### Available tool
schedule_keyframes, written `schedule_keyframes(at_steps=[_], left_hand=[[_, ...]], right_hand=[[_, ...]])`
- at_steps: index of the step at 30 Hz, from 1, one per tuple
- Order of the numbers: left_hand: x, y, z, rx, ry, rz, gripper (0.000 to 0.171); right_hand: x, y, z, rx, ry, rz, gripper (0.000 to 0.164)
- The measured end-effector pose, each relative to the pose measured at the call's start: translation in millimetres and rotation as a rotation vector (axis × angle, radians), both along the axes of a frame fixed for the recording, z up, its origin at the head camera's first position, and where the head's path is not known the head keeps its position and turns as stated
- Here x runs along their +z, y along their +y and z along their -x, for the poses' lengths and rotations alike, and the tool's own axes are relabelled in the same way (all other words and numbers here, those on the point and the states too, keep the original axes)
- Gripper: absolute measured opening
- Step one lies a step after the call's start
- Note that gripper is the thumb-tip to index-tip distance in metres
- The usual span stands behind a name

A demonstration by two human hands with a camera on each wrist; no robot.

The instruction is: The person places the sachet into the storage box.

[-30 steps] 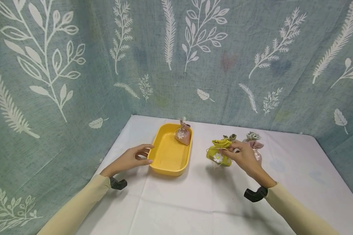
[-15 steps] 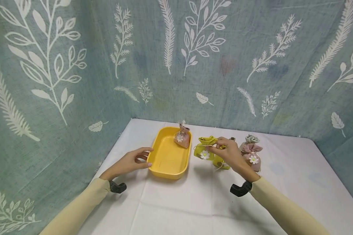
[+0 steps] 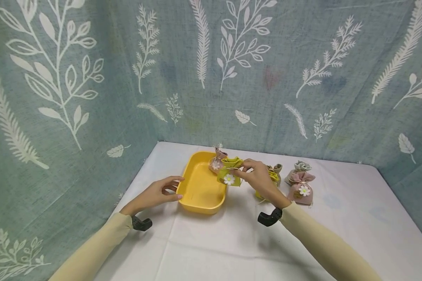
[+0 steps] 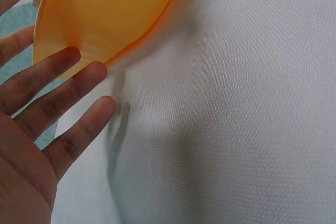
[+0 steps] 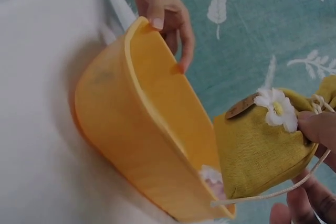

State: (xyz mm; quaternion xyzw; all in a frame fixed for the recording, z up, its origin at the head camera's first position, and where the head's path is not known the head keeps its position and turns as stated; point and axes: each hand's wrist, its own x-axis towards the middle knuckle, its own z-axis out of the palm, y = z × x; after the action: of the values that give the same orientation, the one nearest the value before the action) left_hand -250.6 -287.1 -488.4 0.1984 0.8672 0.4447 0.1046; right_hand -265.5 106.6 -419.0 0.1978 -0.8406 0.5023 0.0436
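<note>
My right hand (image 3: 260,179) pinches a yellow-green drawstring pouch (image 5: 257,150) by its tied neck, thumb beside the white flower. A brown tag and a loose cord show on the pouch, which overlaps the right rim of a yellow tray (image 3: 200,210) in the head view. Inside the tray's far right corner stands a pink pouch (image 3: 214,167), partly hidden behind the green one. At the tray's left side my left hand (image 3: 156,196) touches the rim with thumb and forefinger. Its other fingers (image 4: 86,121) are extended and spread in the left wrist view.
Right of the tray, another yellow-green pouch (image 3: 261,195) and an olive-brown one (image 3: 278,169) stand partly behind my right hand. Farther right are a pink pouch (image 3: 299,194) and a grey-green one (image 3: 301,166). A patterned cloth (image 3: 183,58) hangs behind the white table (image 3: 211,249).
My right hand has carried the yellow-green pouch left, from the group of pouches to the tray's right rim. The left hand has stayed at the tray.
</note>
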Motion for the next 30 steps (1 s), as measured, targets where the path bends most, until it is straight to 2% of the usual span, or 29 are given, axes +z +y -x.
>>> schedule_keyframes(at_steps=[9, 14, 22, 30], left_hand=[[1.0, 0.8, -0.9, 0.011, 0.004, -0.006, 0.07], [-0.6, 1.5, -0.7, 0.006, -0.009, -0.009, 0.069], [0.6, 3.0, -0.6, 0.012, -0.013, -0.035, 0.068], [1.2, 2.2, -3.3, 0.022, -0.004, -0.007, 0.068]], right_hand=[[-3.1, -24.1, 16.2, -0.006, -0.034, 0.013, 0.024], [-7.6, -31.7, 21.1, -0.011, -0.068, 0.015, 0.019], [-15.7, -45.9, 30.4, -0.003, -0.101, 0.045, 0.021], [-30.3, -52.1, 40.7, -0.035, -0.154, -0.011, 0.022]])
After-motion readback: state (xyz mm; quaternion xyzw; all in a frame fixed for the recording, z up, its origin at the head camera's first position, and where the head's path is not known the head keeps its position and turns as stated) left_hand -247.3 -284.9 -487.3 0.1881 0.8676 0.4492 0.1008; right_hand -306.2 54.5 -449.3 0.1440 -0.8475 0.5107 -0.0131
